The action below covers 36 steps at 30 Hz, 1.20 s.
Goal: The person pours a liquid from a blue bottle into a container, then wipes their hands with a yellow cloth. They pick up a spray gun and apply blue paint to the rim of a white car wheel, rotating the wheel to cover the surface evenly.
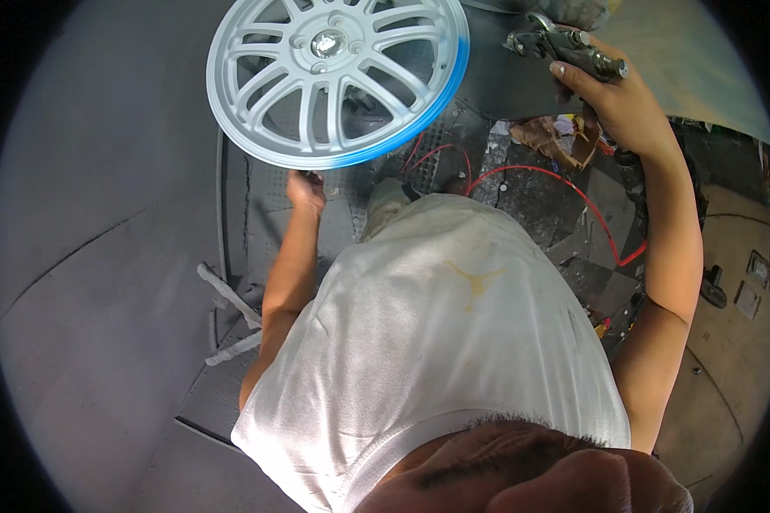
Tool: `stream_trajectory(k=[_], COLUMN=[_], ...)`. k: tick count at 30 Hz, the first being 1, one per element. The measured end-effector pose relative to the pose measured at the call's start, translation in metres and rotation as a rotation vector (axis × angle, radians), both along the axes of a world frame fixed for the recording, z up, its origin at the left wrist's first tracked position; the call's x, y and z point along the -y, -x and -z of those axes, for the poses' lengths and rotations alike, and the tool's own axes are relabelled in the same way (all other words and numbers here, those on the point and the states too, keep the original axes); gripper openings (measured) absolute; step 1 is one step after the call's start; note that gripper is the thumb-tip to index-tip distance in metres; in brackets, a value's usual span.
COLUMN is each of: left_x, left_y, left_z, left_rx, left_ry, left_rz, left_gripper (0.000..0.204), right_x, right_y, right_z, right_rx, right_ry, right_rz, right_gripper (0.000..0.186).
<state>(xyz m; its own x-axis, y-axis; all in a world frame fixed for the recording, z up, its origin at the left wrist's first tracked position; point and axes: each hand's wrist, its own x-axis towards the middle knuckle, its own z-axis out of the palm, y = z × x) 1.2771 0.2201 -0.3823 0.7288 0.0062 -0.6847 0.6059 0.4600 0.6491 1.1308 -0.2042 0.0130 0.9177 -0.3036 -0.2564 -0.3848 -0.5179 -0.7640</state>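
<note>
A car wheel rim (321, 120) with many paired spokes and a shiny centre fills the top middle. It is pale white, with bright blue paint along its right and lower right edge. My left hand (306, 191) is closed just under the wheel's near edge; its fingertips and whatever they grip are mostly hidden there. At the upper right, my right hand (618, 96) is wrapped round a metal spray gun (565, 51). The gun's front end points left, toward the wheel, and stays apart from it.
A thin red hose (592, 208) loops across the dark, paint-spotted floor on the right. Beyond it sits a torn cardboard box (543, 137) with litter inside. Grey-coated bars (229, 295) stand at the left of my arm. A grey wall (103, 256) curves along the left.
</note>
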Motion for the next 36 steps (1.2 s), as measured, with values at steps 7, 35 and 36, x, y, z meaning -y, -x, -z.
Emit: stream_trajectory(k=[7, 35, 36], left_x=[0.074, 0.033, 0.050], left_y=[0.094, 0.059, 0.073], left_z=[-0.026, 0.004, -0.011], left_rx=[-0.141, -0.088, -0.116], left_ry=[0.185, 0.167, 0.159], left_rz=[0.317, 0.218, 0.252], left_gripper=[0.033, 0.034, 0.034], right_x=[-0.007, -0.002, -0.003], right_y=[0.011, -0.004, -0.005], right_z=[0.002, 0.006, 0.007], right_rx=[0.040, 0.065, 0.065], right_ry=[-0.002, 0.059, 0.066], right_rz=[0.010, -0.020, -0.008], right_gripper=[0.028, 0.030, 0.030])
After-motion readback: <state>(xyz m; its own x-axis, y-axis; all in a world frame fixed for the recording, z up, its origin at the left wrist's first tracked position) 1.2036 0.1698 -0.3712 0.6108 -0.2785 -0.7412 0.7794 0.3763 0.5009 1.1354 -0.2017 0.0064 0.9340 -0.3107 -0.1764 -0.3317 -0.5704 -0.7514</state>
